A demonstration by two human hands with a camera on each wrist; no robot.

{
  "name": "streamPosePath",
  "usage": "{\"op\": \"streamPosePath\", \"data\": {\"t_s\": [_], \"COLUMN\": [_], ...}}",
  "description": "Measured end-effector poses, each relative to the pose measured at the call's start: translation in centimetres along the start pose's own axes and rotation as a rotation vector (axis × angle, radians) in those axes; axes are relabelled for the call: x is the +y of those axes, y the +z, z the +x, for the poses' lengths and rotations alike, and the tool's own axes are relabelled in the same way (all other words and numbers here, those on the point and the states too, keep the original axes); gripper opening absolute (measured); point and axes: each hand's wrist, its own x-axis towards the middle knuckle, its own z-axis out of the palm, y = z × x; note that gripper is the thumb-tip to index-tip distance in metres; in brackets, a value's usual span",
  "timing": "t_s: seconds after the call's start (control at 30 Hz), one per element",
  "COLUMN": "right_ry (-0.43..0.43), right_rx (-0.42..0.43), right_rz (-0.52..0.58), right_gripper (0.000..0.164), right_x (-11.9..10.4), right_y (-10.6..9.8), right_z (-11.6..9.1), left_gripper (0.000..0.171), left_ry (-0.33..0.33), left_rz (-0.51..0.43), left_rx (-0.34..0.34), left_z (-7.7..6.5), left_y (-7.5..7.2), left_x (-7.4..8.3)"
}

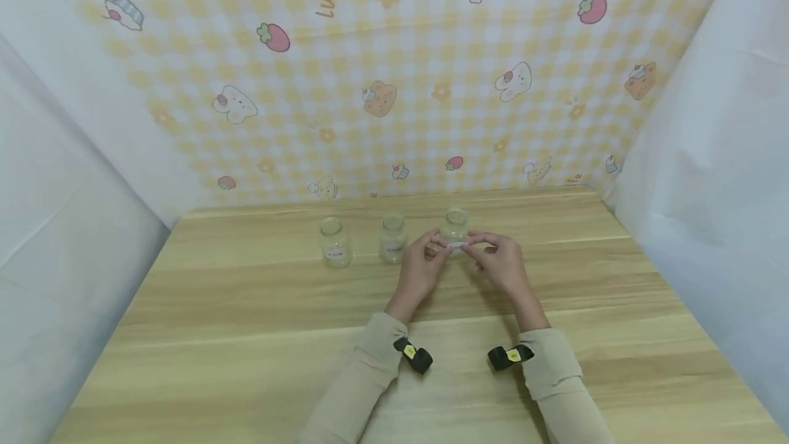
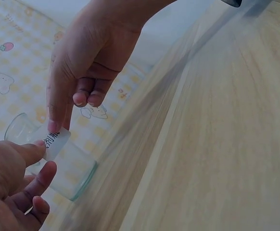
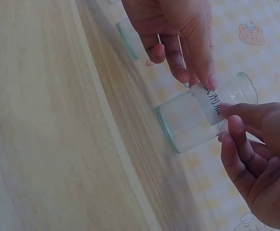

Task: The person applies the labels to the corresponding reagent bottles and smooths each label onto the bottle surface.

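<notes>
A clear glass jar [image 1: 456, 225] stands upright at the back of the table, the rightmost of three. Across its front lies a white label [image 3: 209, 103] with dark handwritten characters, held between both hands. My left hand [image 1: 424, 266] pinches the label's left end, thumb tip on its face. From the other side my right hand [image 1: 498, 262] pinches the right end the same way. Index fingers of both hands reach to the jar's sides, and the remaining fingers curl loosely. The thumbs partly cover the writing.
Left of the hands stand a middle jar [image 1: 393, 238] and a left jar [image 1: 335, 244], both glass with labels on their fronts. The wooden table [image 1: 246, 341] meets a checked, cartoon-printed backdrop [image 1: 345, 53] behind. White cloth [image 1: 709, 156] hangs at both sides.
</notes>
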Motion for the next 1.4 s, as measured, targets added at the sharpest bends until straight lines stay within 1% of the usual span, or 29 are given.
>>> {"op": "streamPosePath", "data": {"t_s": [0.2,0.4,0.6,0.73,1.1,1.4], "right_ry": [-0.017,-0.021,-0.031,-0.031,-0.011,-0.028], "right_rx": [0.004,0.018,0.029,0.029,0.019,0.009], "right_rz": [-0.012,-0.028,-0.037,-0.029,-0.019,-0.006], "right_gripper": [0.02,0.019,0.019,0.021,0.024,0.022], "right_x": [0.19,0.23,0.34,0.39,0.86,0.67], "right_y": [-0.1,-0.01,0.0,-0.02,0.02,0.08], "right_z": [0.14,0.17,0.26,0.34,0.35,0.21], "left_gripper": [0.012,0.012,0.013,0.013,0.013,0.013], "left_ry": [0.002,0.021,0.03,0.026,0.015,0.012], "left_rz": [0.004,0.004,0.005,0.011,0.012,0.003], "left_rx": [0.002,0.006,0.026,0.035,0.034,0.038], "left_z": [0.22,0.29,0.37,0.41,0.31,0.27], "left_y": [-0.07,-0.07,-0.02,-0.03,0.07,0.1], "left_x": [-0.05,-0.21,-0.34,-0.37,-0.57,-0.6]}}
